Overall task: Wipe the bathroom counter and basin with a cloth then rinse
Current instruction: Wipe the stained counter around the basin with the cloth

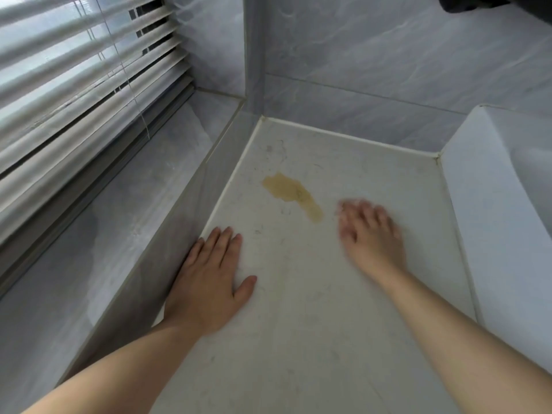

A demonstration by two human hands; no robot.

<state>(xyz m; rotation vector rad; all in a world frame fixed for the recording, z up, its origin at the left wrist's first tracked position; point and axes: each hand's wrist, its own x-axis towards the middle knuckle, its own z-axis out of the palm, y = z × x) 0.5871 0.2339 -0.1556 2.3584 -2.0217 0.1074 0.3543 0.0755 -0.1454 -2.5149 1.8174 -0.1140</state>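
Two bare hands on a stained bathroom counter point(298, 339), no cloth in sight

The left hand point(209, 279) lay flat, palm down, fingers straight and together, at the counter's left edge, against the raised step to the window ledge point(119, 228). It held nothing. The right hand point(370, 234) was blurred, fingers spread and empty, over the middle of the counter; whether it touched the surface could not be told.

A yellow-brown stain point(292, 195) lay just beyond the right fingertips, towards the counter's back left corner, between the two hands and further out. Fine hairs and specks were scattered around it.

The counter looked hard, smooth and fixed, so it would likely take firm pressure. The stain seemed dried on and might need scrubbing. The white basin point(493, 219) rose along the counter's right edge, near the right hand; its glossy side would probably be slippery when wet.

No cloth was visible, so its feel and best grip could not be judged.

Slatted blinds point(89, 70) hung at the left, with grey tiled wall point(358, 55) behind.
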